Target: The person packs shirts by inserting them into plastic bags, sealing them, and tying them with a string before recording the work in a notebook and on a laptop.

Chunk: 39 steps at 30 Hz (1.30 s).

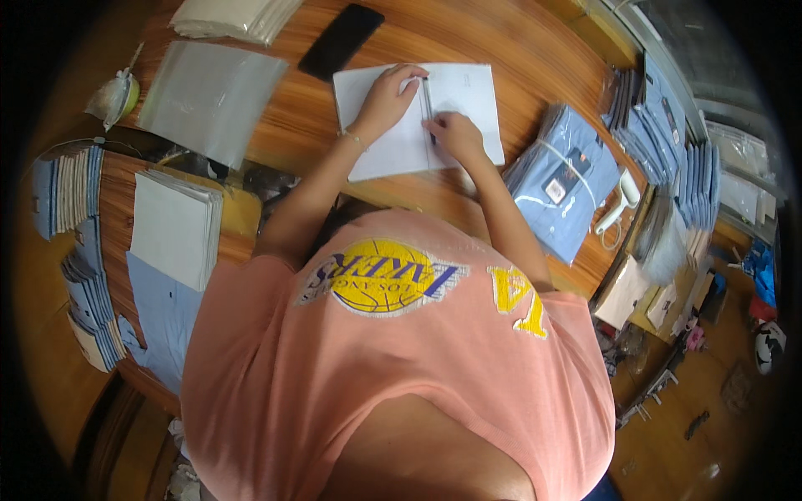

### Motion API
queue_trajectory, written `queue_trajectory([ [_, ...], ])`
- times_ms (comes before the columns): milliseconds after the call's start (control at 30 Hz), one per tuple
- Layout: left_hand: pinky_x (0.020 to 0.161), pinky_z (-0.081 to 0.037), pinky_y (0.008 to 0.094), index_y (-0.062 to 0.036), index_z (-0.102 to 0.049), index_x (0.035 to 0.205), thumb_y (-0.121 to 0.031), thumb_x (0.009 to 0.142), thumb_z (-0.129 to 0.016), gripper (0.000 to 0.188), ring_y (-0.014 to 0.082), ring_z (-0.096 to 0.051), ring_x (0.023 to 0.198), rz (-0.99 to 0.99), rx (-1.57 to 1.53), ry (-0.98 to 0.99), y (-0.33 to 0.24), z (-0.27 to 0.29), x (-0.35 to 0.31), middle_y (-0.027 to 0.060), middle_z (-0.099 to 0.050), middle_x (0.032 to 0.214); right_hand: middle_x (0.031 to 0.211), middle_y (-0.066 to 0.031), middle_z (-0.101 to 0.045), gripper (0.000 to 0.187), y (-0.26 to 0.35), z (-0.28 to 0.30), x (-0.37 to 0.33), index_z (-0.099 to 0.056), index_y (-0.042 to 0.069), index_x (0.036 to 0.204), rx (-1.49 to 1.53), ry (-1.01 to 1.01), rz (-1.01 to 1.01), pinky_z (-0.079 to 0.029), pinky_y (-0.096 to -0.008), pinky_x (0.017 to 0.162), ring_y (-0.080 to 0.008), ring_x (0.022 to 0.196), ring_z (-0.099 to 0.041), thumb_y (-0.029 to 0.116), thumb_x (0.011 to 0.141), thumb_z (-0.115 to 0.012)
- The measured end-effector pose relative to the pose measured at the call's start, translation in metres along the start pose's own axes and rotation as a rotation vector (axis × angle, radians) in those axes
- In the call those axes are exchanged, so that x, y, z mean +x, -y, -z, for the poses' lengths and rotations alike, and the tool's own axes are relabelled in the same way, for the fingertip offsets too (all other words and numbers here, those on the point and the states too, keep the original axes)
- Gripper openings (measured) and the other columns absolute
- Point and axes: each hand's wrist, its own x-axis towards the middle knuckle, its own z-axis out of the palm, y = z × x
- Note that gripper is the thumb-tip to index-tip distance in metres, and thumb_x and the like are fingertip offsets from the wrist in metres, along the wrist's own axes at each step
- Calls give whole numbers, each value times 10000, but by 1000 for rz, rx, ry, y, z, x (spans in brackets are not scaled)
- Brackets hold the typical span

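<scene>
A white paper pad or open booklet (376, 154) lies on the wooden table in front of me. Down its middle runs a narrow grey strip with dark parts (427, 96); its kind is unclear. My left hand (393, 96) rests on the paper's left half, fingers extended, their tips at the strip's far end. Closed beside the strip's near part, my right hand (457, 135) has its thumb and fingers bent against a dark bit of it. What the right fingers grip is too small to make out.
Beyond the paper lies a black phone (341, 42). Clear plastic bags (213, 96) are at the left, near stacked white packs (175, 225). Bagged blue shirts (555, 184) tied with white cord stand right, beside a white handheld device (620, 200). More folded shirts (656, 125) line the right edge.
</scene>
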Motion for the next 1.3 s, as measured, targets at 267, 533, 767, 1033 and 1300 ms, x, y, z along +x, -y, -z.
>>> queue_trajectory([
  [267, 848, -431, 318, -14, -489, 1150, -20, 827, -528, 325, 226, -547, 969, -54, -116, -389, -5, 66, 83, 124, -560, 1084, 840, -128, -625, 298, 48, 29, 14, -585, -36, 978, 532, -484, 246, -454, -296, 765, -204, 821, -599, 238, 935, -476],
  [533, 835, -401, 384, -52, -549, 1024, -59, 738, -592, 290, 291, -517, 923, -256, 343, -724, 35, 194, 273, 133, -560, 978, 1304, -137, -466, 285, 21, -25, 31, -550, 65, 1093, -136, -450, 403, -174, -592, 1017, -334, 1282, -332, 56, 808, -545],
  [767, 935, -387, 460, -143, -444, 1276, -206, 784, -556, 509, 405, -446, 1104, 207, 724, -515, 83, 253, 357, 218, -464, 1189, 1277, -127, -492, 240, 26, -19, 30, -528, 71, 1053, -168, -431, 381, -210, -569, 1011, -335, 1250, -373, 73, 814, -556],
  [1033, 947, -382, 451, -230, -299, 1389, -169, 778, -548, 663, 436, -438, 1098, 291, 785, -424, 96, 258, 408, 266, -402, 1216, 1283, -120, -481, 226, 24, -19, 34, -542, 72, 1031, -187, -403, 358, -214, -583, 1006, -327, 1261, -355, 86, 805, -552],
  [1300, 924, -390, 458, -182, -389, 1322, -164, 761, -559, 587, 445, -463, 1043, 189, 690, -582, 101, 266, 420, 278, -421, 1169, 1301, -95, -470, 256, 24, -18, 34, -539, 90, 1054, -187, -389, 347, -205, -576, 1012, -309, 1271, -347, 103, 800, -567],
])
